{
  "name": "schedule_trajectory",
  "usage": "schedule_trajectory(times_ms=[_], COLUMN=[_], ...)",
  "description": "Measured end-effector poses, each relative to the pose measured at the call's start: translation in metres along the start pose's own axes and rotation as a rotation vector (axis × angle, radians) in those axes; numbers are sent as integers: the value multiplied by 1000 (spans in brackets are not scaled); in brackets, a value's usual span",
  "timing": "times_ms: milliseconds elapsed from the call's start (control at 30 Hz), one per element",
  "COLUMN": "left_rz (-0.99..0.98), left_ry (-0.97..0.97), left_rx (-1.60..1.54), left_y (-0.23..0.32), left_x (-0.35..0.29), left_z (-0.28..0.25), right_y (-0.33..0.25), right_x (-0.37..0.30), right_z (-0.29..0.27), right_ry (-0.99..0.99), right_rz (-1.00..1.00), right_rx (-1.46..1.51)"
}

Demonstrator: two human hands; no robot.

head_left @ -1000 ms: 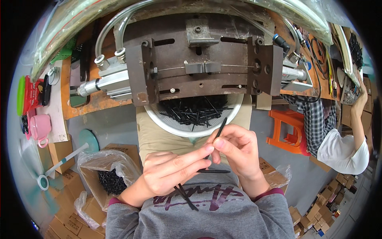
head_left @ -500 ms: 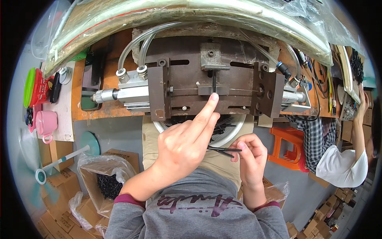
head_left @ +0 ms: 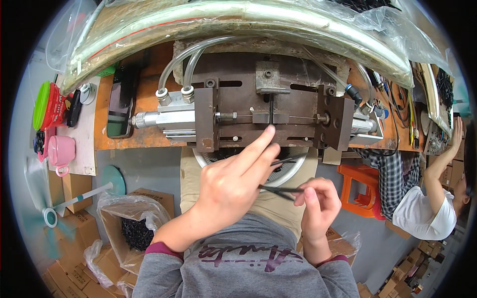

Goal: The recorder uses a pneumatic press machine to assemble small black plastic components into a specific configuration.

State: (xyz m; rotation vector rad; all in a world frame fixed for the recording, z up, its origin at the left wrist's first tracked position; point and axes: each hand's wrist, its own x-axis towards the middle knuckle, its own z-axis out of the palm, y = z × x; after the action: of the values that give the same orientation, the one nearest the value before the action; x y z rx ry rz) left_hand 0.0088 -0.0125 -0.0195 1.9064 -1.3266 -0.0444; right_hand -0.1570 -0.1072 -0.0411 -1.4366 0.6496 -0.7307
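Observation:
My left hand (head_left: 229, 180) reaches over the front of a brown metal fixture (head_left: 238, 102), index finger stretched out. Its fingertip is at the near end of a thin black strip (head_left: 272, 108) standing in a small slotted block. From under the curled fingers of that hand several more black strips (head_left: 279, 190) fan out to the right. My right hand (head_left: 319, 201) pinches the end of one with thumb and forefinger. Below the fixture a white bowl (head_left: 293, 174) with black strips is partly hidden by my left hand.
Air cylinders (head_left: 171, 119) flank the fixture, with clear hoses (head_left: 174, 62). A phone (head_left: 120, 107) lies at left. On the floor are an open box (head_left: 119, 233) with black pieces and a fan (head_left: 112, 181). At right are an orange stool (head_left: 355, 186) and another person (head_left: 427, 211).
The left cylinder's threaded rod now shows farther out toward the block. My right hand has shifted slightly right and down, and the strips are spread a little more. The view has shifted slightly.

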Motion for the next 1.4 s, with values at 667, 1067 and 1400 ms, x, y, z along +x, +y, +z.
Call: schedule_trajectory(times_ms=[667,1067,1400], left_rz=[-488,-659,-791], left_ry=[-465,-53,-133], left_rx=[-1595,-1240,-1575], left_y=[4,-3,5], left_x=[-27,-40,-34], left_z=[6,-19,-34], right_y=[-32,-20,-38], right_x=[31,56,68], right_z=[25,28,41], right_ry=[-566,-369,-392], right_rz=[-696,-636,-728], right_rx=[-517,-780,-1107])
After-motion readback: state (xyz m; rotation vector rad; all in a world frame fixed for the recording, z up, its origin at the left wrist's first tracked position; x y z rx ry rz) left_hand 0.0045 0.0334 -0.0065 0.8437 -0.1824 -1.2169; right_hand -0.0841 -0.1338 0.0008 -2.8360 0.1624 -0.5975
